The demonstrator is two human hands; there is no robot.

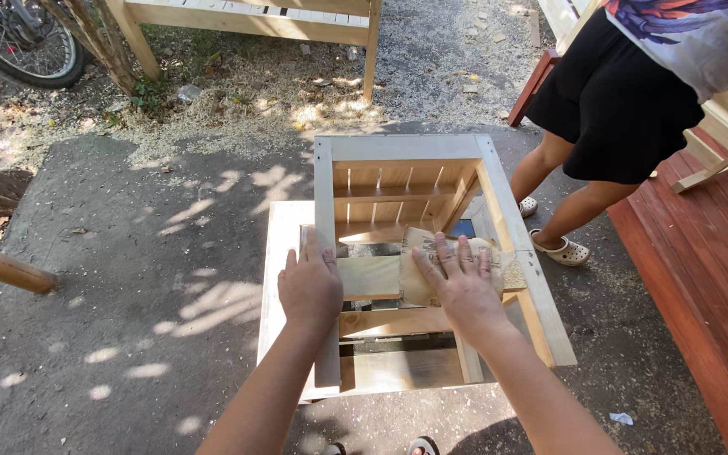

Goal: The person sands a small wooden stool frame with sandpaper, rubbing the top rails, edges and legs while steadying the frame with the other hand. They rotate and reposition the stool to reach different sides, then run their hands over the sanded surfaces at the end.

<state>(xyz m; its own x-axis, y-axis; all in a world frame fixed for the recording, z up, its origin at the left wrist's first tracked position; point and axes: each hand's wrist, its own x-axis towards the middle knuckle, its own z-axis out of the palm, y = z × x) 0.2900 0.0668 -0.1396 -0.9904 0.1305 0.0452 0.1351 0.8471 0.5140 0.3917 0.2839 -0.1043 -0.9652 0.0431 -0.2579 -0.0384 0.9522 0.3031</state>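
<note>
Person (pixel 625 109) beside wooden frame (pixel 499 202); bicycle wheel (pixel 18 42) behind.

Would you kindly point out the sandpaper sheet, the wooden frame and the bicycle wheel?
sandpaper sheet (pixel 419 278), head view, bare left part.
wooden frame (pixel 406 147), head view, far top rail.
bicycle wheel (pixel 18 50), head view, tyre and spokes.

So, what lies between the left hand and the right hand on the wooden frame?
In the head view, a bare stretch of pale wooden slat lies between the left hand and the right hand, which presses a sheet of sandpaper.
</note>
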